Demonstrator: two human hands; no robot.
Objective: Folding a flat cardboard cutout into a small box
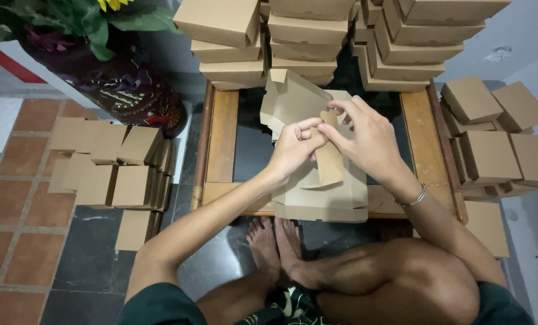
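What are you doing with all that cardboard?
A person sitting on the floor holds a half-folded brown cardboard box over a low wooden table. The left hand and right hand pinch one of its flaps between them. Finished boxes are stacked at the table's far edge, and flat or folded ones lie on the floor at both sides.

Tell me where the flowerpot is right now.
In the head view, the dark patterned flowerpot stands at the upper left on the floor, left of the low wooden table and just behind the folded cardboard boxes lying on the tiles.
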